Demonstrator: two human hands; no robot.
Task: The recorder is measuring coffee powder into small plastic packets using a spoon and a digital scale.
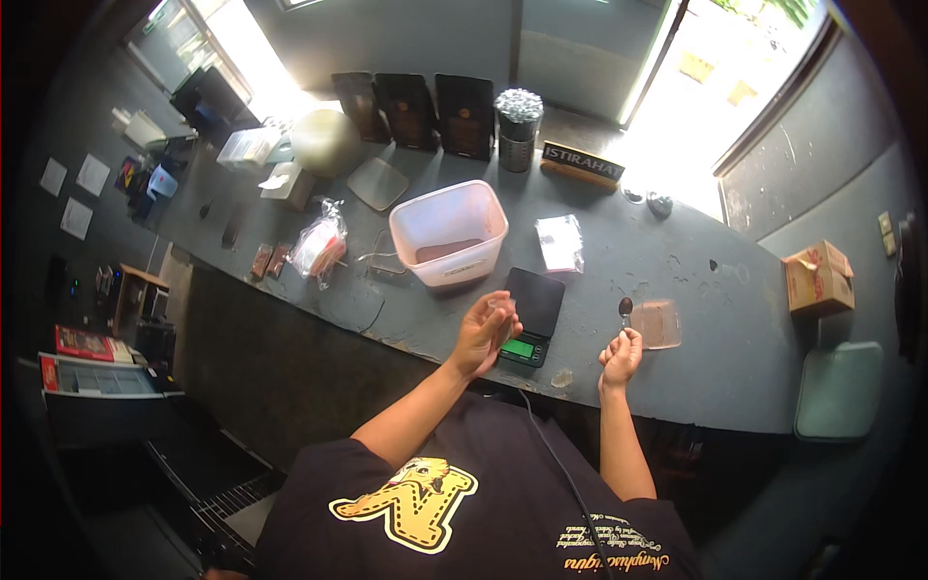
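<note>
My left hand (478,333) pinches a small clear plastic bag (507,308), its mouth turned upward, just left of a black digital scale (536,297). The scale's green display is lit, and its black platform shows beyond my fingers. In my right hand (621,359) is a spoon (626,308) with dark brown matter in its bowl. Right beside the spoon lies a shallow clear plastic container (658,325) that shows brown powder. Farther back, a large translucent tub (449,235) holds more brown powder at its bottom.
Left of the tub are a bundle of plastic bags (319,243) and small filled brown packets (268,259). A stack of clear bags (560,244) lies behind the scale. Black pouches (465,116) and a metal canister (516,148) line the back. A cardboard box (819,279) stands far right.
</note>
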